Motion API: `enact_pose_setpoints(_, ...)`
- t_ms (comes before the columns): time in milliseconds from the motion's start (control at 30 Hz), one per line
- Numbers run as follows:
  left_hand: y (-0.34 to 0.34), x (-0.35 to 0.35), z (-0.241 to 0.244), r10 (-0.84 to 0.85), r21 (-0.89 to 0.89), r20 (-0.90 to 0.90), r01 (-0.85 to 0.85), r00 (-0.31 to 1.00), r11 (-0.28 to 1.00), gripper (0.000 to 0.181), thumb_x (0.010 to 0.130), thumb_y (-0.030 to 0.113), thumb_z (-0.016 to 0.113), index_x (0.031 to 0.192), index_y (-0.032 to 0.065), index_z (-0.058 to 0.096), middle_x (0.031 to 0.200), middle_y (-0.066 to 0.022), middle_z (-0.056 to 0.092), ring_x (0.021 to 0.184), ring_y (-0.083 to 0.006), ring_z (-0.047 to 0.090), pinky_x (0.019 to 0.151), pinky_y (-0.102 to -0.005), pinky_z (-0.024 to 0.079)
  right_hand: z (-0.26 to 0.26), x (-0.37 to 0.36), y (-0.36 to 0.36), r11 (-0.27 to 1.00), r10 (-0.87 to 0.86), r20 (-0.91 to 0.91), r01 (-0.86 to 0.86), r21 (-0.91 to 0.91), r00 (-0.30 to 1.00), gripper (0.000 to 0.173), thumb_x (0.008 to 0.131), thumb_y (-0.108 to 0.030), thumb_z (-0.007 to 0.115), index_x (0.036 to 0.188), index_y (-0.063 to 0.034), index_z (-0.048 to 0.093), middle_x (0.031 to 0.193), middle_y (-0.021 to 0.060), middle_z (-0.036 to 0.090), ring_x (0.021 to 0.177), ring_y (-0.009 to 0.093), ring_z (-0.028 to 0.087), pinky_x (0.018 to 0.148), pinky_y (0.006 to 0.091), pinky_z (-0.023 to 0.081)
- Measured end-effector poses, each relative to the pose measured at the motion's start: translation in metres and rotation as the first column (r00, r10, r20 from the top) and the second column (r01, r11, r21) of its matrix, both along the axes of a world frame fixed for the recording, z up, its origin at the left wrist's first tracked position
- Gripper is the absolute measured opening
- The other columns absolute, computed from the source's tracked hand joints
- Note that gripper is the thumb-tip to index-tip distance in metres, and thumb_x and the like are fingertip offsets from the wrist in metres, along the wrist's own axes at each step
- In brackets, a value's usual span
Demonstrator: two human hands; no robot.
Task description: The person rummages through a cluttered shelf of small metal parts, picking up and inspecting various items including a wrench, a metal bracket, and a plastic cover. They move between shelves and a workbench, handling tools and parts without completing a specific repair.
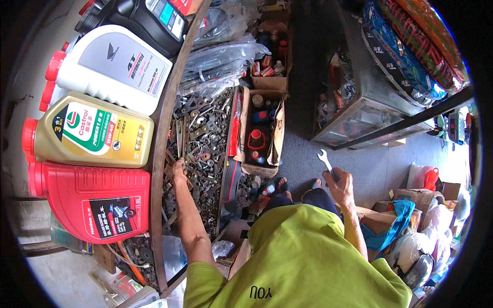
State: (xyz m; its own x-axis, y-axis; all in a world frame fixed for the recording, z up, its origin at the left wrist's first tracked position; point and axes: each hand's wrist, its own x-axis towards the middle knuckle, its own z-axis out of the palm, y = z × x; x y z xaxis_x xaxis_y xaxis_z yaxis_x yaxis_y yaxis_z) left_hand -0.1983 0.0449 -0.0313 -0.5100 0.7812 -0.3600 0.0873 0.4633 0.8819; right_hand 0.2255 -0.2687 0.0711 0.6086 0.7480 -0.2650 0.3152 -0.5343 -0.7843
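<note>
An open-end wrench [325,159] is gripped in my right hand [341,184], its open jaw pointing up and away from me above the grey floor. My left hand [178,170] reaches to the left side of a shelf heaped with loose metal hardware [206,146]: bolts, nuts, washers and brackets. Long thin metal pieces [181,136] lie just beyond its fingertips. Whether the fingers pinch anything there is too small to make out.
Motor oil bottles, among them a red one [96,202] and a gold Castrol one [94,133], line the upper shelf [156,154] at left. An open carton [256,169] holds bottles. At right stand a glass cabinet [362,111] and piled cartons and bags [416,215].
</note>
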Motion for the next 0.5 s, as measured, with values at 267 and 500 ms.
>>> enact_pose_setpoints(267,-0.001,0.017,-0.005,-0.125,-0.082,0.022,0.127,0.992,0.989,0.024,0.068,0.007,0.075,0.085,0.0068,0.058,0.065,-0.0028,0.056,0.043,-0.0128,0.046,0.032,-0.0261,0.034,-0.004,-0.001,-0.003,1.0,-0.012,-0.016,0.012,0.01,1.0,0.03,0.081,-0.022,0.065,0.07,0.0038,0.056,0.052,0.0081,0.047,0.05,0.01,0.041,0.047,0.0323,0.035)
enact_pose_setpoints(500,0.007,-0.029,-0.013,-0.034,-0.19,0.249,0.083,0.968,0.978,0.018,0.068,0.012,0.078,0.075,0.0083,0.061,0.057,-0.0005,0.049,0.044,-0.0143,0.046,0.036,-0.0287,0.037,0.0,0.003,-0.004,1.0,0.017,-0.006,-0.017,0.005,1.0,0.027,0.081,-0.02,0.065,0.07,0.0038,0.057,0.053,0.0087,0.048,0.051,0.01,0.041,0.048,0.0318,0.036)
